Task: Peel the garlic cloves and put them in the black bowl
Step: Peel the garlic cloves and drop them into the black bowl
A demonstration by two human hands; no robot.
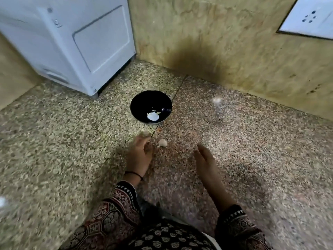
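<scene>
Near one black bowl (133, 103), one garlic clove (162, 142)

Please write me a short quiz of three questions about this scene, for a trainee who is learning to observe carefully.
1. True or false: the round black bowl already holds some pale pieces.
2. Where does the loose pale garlic clove lie?
A) inside the bowl
B) on the speckled stone surface, between the left hand and the right hand
C) on top of the white appliance
3. Fill in: the fingers of the right hand are ____ and hold nothing.

Key: 1 true; 2 B; 3 straight.
</scene>
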